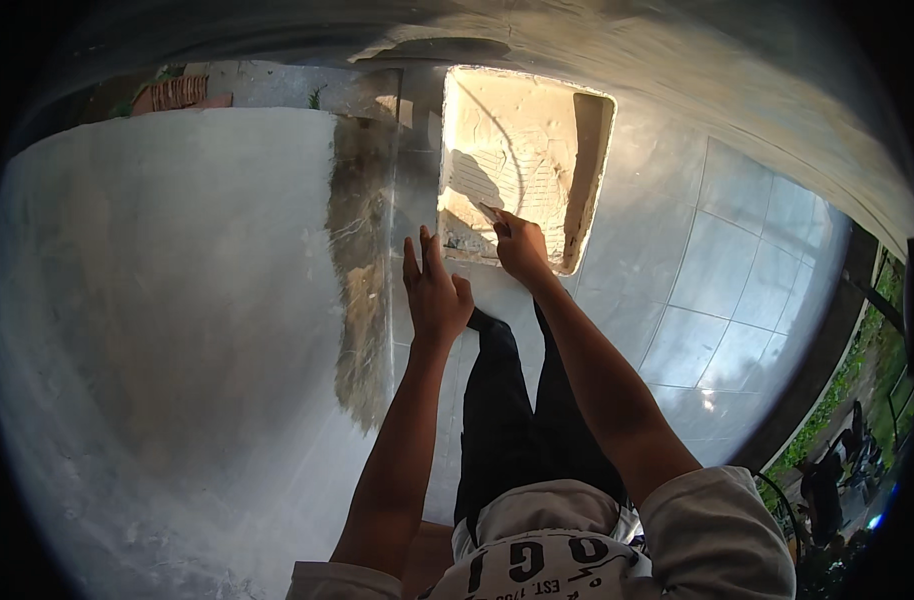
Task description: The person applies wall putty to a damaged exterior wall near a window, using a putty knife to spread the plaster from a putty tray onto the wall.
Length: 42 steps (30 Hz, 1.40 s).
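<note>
A shallow rectangular tray (591, 245) lies ahead of me, its inside coated with a cream-coloured paste (527, 125) that has scored lines and ridges in it. Over its near part my right hand (522, 247) is closed around a slim tool (490, 212). The tool's tip points left and away, at or just above the paste; its exact kind is too small to make out. My left hand (438, 300) is held up just left of the tray's near left corner, fingers apart and holding nothing. A shadow falls on the paste beside the tool.
A broad smooth grey surface (177, 260) fills the left side, with a rough-edged dark brown strip (362, 270) along its right edge. Grey floor tiles (712, 270) stretch to the right. Stacked reddish tiles or bricks (177, 93) are at far left. Greenery (827, 420) shows beyond the right edge.
</note>
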Available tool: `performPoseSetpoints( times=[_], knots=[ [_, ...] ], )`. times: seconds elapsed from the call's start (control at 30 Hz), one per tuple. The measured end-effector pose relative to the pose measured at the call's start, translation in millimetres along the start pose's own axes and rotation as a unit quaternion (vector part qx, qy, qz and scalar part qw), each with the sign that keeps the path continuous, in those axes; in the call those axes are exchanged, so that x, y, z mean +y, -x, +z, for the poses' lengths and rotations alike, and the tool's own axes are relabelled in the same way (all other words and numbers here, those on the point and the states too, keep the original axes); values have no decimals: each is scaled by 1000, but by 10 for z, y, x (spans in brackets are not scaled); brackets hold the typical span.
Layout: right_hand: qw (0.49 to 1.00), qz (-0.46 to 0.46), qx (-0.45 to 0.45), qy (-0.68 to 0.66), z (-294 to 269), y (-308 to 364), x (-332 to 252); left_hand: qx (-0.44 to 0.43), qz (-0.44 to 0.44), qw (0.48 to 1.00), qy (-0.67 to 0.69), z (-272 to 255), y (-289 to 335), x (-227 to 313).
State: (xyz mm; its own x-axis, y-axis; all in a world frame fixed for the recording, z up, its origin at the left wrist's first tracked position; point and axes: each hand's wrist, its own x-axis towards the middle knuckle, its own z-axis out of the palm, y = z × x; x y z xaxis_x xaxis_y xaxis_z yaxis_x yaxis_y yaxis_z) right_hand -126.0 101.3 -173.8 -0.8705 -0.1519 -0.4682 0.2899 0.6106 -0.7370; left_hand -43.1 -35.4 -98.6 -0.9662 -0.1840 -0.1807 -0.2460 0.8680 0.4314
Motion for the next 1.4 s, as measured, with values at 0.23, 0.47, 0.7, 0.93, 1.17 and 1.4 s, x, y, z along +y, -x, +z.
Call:
performPoseSetpoints(
  times=[0.23,0.47,0.7,0.93,1.17,1.4],
  knots=[
    [805,220,-199,-513,-529,73,69,25,-95,995,35,-424,263,121],
    [670,145,-304,-661,-736,469,-720,151,-84,983,68,-1138,522,503],
    [576,97,-500,-640,-216,729,-1924,296,-157,940,60,-2143,853,441],
    [509,28,-650,-564,301,1701,-3479,494,-194,847,8,-3236,1765,253],
    [460,-16,-747,-480,507,2846,-4479,649,-189,734,-62,-4125,2912,162],
    [451,-203,-747,-444,377,3840,-5322,702,-152,679,-154,-4807,3767,-154]
  ],
)
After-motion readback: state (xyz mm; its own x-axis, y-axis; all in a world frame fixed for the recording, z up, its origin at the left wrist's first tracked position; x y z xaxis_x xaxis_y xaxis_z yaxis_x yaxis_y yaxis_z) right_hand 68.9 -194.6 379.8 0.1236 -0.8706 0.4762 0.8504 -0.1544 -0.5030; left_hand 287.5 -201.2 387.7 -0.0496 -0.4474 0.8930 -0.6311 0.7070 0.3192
